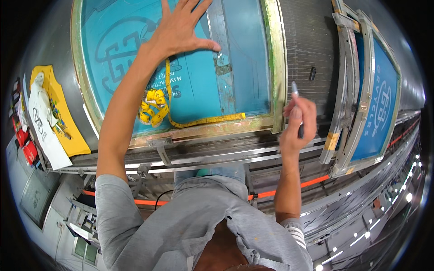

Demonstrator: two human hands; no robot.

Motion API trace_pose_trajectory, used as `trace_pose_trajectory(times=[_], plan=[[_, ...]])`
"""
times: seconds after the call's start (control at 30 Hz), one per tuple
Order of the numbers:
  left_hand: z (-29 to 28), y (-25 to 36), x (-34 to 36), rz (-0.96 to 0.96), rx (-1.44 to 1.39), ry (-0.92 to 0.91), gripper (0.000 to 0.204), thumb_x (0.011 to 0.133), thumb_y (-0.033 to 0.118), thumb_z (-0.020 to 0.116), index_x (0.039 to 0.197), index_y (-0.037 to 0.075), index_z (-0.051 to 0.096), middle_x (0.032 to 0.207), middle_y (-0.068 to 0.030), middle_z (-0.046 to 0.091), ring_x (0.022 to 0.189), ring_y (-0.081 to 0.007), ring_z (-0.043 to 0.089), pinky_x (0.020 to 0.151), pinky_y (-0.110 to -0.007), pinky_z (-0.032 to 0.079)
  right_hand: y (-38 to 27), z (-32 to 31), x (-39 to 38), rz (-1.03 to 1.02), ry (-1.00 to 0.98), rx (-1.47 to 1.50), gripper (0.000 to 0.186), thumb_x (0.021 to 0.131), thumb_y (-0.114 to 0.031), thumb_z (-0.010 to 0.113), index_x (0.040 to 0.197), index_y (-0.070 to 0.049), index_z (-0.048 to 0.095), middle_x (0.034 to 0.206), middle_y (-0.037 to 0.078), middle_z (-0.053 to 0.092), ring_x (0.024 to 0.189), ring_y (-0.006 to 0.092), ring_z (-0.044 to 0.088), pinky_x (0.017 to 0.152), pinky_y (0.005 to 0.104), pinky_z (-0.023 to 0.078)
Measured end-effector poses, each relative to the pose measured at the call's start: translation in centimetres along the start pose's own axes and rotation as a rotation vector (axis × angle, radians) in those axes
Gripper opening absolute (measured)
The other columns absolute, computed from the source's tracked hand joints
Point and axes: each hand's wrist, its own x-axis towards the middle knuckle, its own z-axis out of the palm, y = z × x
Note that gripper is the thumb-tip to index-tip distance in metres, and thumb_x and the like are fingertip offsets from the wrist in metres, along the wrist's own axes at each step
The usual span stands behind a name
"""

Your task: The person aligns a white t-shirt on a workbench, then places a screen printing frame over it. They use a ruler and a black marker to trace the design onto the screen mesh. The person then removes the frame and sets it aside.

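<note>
My left hand (183, 29) lies with fingers spread over a blue printing screen (199, 97) in a worn frame. Its thumb tip touches a grey, scuffed straight strip (220, 77), perhaps a metal ruler, running lengthwise across the mesh. Above the frame's right edge, my right hand (300, 119) is closed around a pen (295, 89), its pale tip pointing away from me and its dark end showing below the fingers. A yellow tape measure (156, 106) lies partly bunched on the screen, one end stretched along the near frame bar.
At the right, blue framed screens (375, 97) lean together. A small black piece (313, 73), perhaps a pen cap, lies on the dark table (305, 45). Yellow and white printed shirts (72, 122) lie at the left. A metal rail (217, 158) runs along the near edge.
</note>
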Motion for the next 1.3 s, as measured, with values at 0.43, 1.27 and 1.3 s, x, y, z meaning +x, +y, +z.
trace_pose_trajectory(times=[0.43,1.27,1.3], plan=[[2.5,4.4,-7.0,0.025,-0.093,0.057,0.131,0.052,0.085,0.067,0.157,0.020,0.023,0.165,-0.0040,0.017,0.152,-0.0304,0.012,0.117,-0.069,0.008,2.2,2.4,6.2,0.115,-0.121,0.309,0.016,0.096,-0.007,0.060,0.104,0.002,0.071,0.082,0.004,0.060,0.069,0.0092,0.058,0.060,0.0232,0.044],[1.1,5.3,-6.9,-0.052,-0.010,-0.173,0.109,0.072,0.044,0.072,0.155,0.000,0.017,0.164,-0.0224,0.004,0.153,-0.0370,0.003,0.115,-0.069,0.002,3.7,4.2,6.0,0.179,-0.008,0.340,0.021,0.099,-0.007,0.054,0.111,0.006,0.067,0.094,0.010,0.063,0.075,0.0118,0.061,0.066,0.0255,0.050],[1.4,5.4,-7.0,-0.034,0.016,-0.145,0.109,0.072,0.043,0.072,0.155,0.000,0.017,0.164,-0.0226,0.004,0.153,-0.0370,0.004,0.115,-0.069,0.002,3.9,4.2,6.0,0.144,0.020,0.380,0.022,0.099,-0.006,0.053,0.112,0.006,0.066,0.094,0.010,0.063,0.076,0.0124,0.061,0.066,0.0260,0.050]])
